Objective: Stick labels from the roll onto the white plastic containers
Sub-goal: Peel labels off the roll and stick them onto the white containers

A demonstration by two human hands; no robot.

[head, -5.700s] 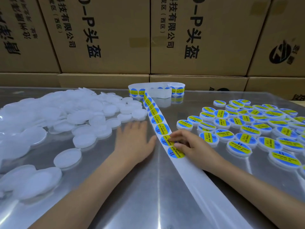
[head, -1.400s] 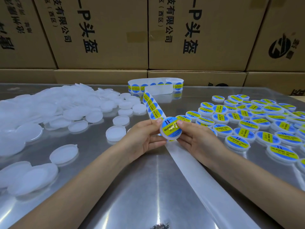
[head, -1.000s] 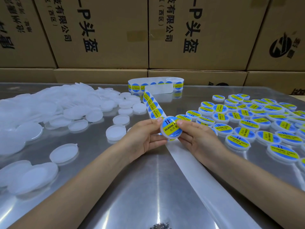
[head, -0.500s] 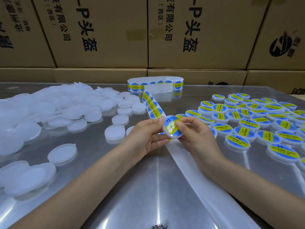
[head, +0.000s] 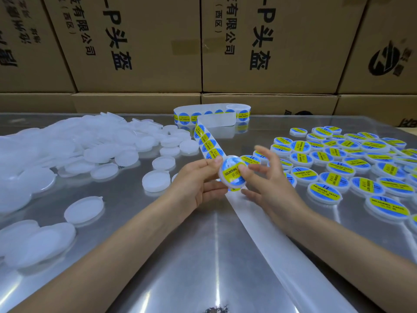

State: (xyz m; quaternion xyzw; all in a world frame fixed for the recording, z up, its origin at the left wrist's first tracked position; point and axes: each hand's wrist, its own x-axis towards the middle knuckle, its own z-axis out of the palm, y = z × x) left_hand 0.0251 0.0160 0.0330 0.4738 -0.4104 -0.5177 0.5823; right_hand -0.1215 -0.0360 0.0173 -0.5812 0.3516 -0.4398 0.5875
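Note:
My left hand [head: 196, 181] grips a round white container [head: 232, 175] at its rim, lifted above the table, with a blue and yellow label on its face. My right hand [head: 268, 184] presses its thumb on that label while the other fingers spread out, blurred. The label roll [head: 212, 115] stands at the back centre, and its strip of labels [head: 208, 143] runs toward my hands. Bare backing paper [head: 270, 240] continues to the near edge. Unlabelled white containers [head: 90, 152] lie heaped on the left. Labelled containers [head: 343, 168] cover the right.
The shiny metal table [head: 180, 256] carries everything. Stacked cardboard boxes [head: 140, 46] with black print wall off the far side. A small dark speck [head: 214, 309] lies at the near edge.
My right hand's fingers have lifted off the container's rim and spread apart, leaving the thumb on the label. The container has turned in my left hand, so its printed text reads differently.

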